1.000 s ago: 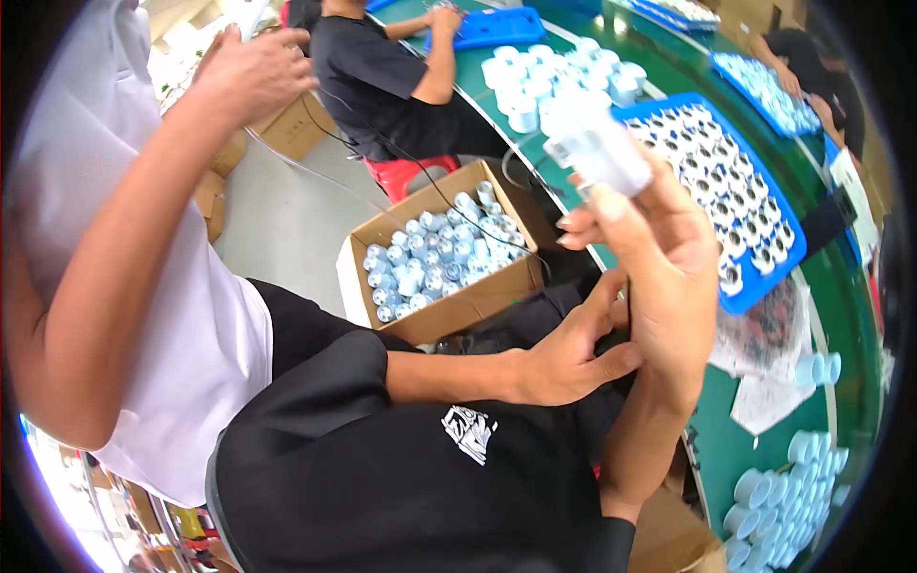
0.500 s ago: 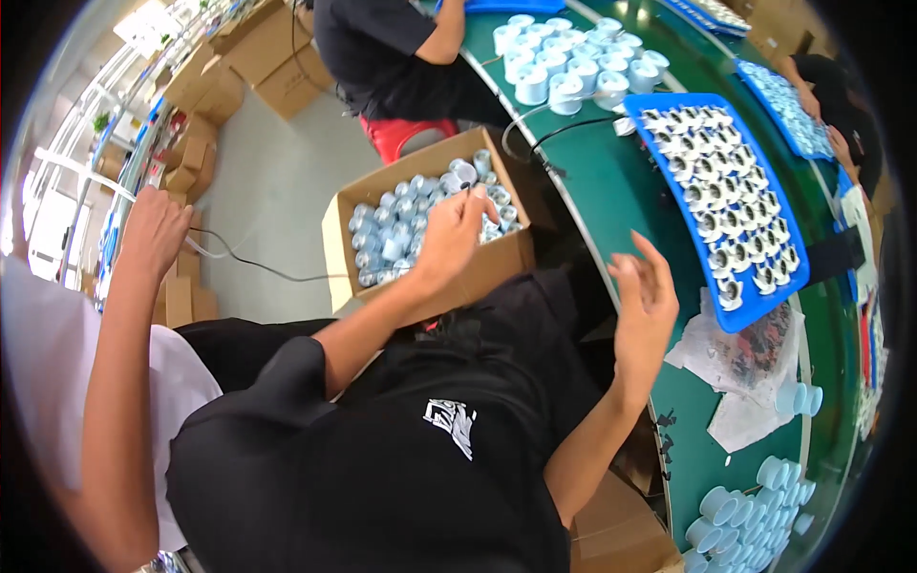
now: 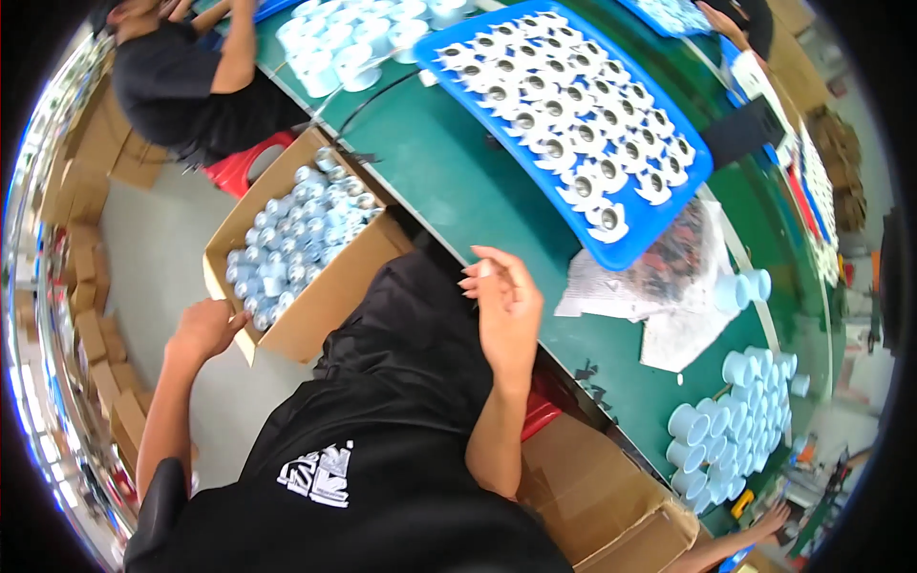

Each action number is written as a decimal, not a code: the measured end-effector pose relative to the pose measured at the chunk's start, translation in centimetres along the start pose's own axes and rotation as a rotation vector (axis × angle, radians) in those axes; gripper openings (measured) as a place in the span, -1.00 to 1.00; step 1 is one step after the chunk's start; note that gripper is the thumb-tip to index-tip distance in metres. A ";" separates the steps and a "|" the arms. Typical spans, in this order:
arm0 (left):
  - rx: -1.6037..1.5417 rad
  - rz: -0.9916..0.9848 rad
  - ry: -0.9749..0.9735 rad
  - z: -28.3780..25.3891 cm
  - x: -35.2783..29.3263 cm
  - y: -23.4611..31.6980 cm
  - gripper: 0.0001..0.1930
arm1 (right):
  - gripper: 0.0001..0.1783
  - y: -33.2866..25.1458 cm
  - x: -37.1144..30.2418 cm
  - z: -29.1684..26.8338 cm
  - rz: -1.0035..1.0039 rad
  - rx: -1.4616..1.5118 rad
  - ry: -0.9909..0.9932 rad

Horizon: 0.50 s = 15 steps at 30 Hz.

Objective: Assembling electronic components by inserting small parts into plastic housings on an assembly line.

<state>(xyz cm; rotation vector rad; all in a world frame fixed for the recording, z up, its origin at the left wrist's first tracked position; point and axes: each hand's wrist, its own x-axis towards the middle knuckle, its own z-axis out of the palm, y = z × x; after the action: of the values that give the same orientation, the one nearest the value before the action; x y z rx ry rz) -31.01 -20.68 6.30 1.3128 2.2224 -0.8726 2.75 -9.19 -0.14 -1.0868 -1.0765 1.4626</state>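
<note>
My left hand (image 3: 202, 331) is at the near left corner of an open cardboard box (image 3: 320, 277). Its fingers are curled in, and its thumb points toward the box flap; whatever they may hold is hidden. Inside the box lies a heap of pale blue plastic cups (image 3: 287, 239), some with metallic-looking parts in them. Over the near edge of the green table, my right hand (image 3: 508, 320) is raised with loosely bent fingers, partly apart. I see nothing held in it. A blue tray (image 3: 621, 253) carries rows of white finned parts with dark round centres, beyond this hand.
Pale blue cups stand in groups at the far end (image 3: 334, 48) and near right (image 3: 735, 420) of the green table (image 3: 439, 181). A clear bag (image 3: 669, 258) lies beside the tray. Another cardboard box (image 3: 592, 477) is below the table edge. Co-workers sit nearby, one on a red stool (image 3: 234, 172).
My view has swung to the right. My left hand has left the cups and is now at the box's corner. My right hand's fingers have bent more. The neighbour's white-sleeved arm is out of sight.
</note>
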 end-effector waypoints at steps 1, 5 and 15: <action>-0.089 0.072 0.028 -2.0 -0.4 1.2 -0.60 | -0.78 0.0 0.1 -0.1 -0.002 -0.023 0.012; -0.352 0.491 0.120 -7.1 1.7 6.5 -0.68 | -0.77 -0.6 0.1 -0.9 -0.002 -0.118 0.015; -0.898 1.122 0.838 -28.6 14.8 18.5 -0.63 | -0.62 -9.6 1.0 -9.0 -0.244 -0.411 0.765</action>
<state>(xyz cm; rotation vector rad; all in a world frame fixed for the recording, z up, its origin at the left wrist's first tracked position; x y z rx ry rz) -22.66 15.11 11.91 2.1097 1.4212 1.0870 13.22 -6.11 7.27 -1.5631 -0.9088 0.5378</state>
